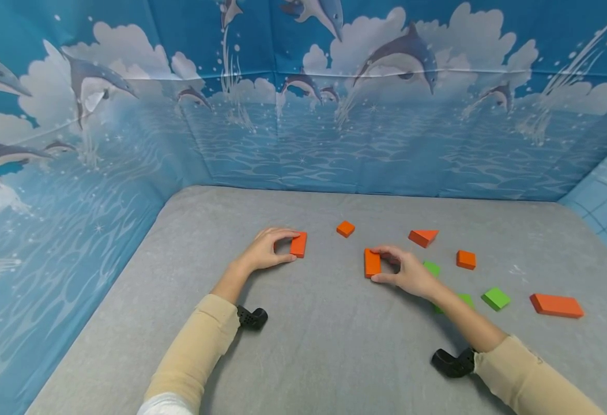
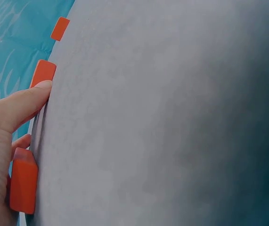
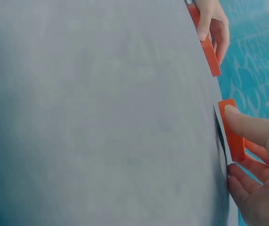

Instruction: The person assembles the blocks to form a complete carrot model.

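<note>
In the head view my left hand [image 1: 267,250] pinches an orange block [image 1: 298,245] lying on the grey surface, thumb at its near end and fingers at the far end. To the right, my right hand [image 1: 408,273] holds another orange block [image 1: 372,264] the same way. The two blocks stand apart. The left wrist view has my left thumb on an orange piece [image 2: 44,71], with a second orange piece [image 2: 24,184] beside the hand. In the right wrist view my right thumb presses an orange block [image 3: 233,134]; my left hand [image 3: 213,23] is beyond, at its block [image 3: 210,56].
A small orange block [image 1: 346,229] lies behind and between the hands. At the right are an orange triangle [image 1: 423,237], an orange block [image 1: 466,259], a longer orange block [image 1: 557,305] and several green blocks [image 1: 496,298], some partly hidden by my right arm.
</note>
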`<action>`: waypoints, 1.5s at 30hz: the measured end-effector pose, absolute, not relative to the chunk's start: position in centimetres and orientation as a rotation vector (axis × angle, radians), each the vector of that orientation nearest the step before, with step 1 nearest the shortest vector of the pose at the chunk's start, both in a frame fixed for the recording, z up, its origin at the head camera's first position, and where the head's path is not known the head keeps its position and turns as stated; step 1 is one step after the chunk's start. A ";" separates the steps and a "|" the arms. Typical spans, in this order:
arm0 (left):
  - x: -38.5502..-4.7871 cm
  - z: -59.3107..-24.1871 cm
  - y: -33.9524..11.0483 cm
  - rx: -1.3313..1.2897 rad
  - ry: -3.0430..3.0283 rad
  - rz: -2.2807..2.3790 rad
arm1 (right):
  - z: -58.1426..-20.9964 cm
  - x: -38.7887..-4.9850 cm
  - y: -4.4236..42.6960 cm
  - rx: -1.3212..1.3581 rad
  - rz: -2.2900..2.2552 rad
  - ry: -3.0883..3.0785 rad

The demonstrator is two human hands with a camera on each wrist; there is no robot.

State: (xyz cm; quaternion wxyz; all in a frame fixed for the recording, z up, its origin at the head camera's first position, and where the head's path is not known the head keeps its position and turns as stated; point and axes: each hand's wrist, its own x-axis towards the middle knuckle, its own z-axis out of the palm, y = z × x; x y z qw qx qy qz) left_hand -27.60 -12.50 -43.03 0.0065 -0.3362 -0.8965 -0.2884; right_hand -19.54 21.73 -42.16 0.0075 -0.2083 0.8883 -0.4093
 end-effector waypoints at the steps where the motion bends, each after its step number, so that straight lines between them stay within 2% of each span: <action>1: -27.6 -43.0 -12.5 -1.056 -2.801 -0.902 | -42.3 -19.5 21.7 -0.648 -1.276 2.784; 13: -27.5 -42.6 -11.9 -1.020 -2.818 -0.834 | -43.0 -19.3 21.7 -0.645 -1.228 2.835; 25: -25.3 -42.3 -5.5 -1.122 -2.722 -1.118 | -43.1 -19.4 21.6 -0.632 -1.224 2.822; 30: -24.6 -42.8 -3.3 -1.136 -2.753 -1.102 | -43.1 -19.4 21.7 -0.605 -1.225 2.813; 45: -23.5 -43.7 -1.2 -1.124 -2.781 -0.924 | -43.0 -19.4 21.7 -0.604 -1.266 2.763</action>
